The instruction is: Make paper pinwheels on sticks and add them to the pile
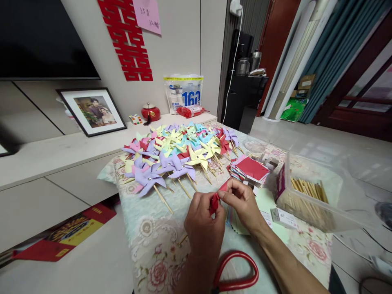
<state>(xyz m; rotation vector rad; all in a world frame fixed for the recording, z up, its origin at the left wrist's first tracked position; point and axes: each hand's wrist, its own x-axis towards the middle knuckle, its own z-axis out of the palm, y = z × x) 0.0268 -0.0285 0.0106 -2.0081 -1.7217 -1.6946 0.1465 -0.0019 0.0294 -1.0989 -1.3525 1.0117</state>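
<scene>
Hands: left hand (pixel 203 222) and right hand (pixel 241 202) together pinched red paper (pixel 216 200).
Beyond: pinwheels (pixel 174 153) covered counter (pixel 147 232).
Right: stick box (pixel 309 196).

big blue "162" on the white plastic bag (pixel 183 93) against the wall, red paper-cut double-happiness sign (pixel 128 38) stuck above it, pink paper note (pixel 147 15) with handwriting too scrawly to read, other print too small
</scene>
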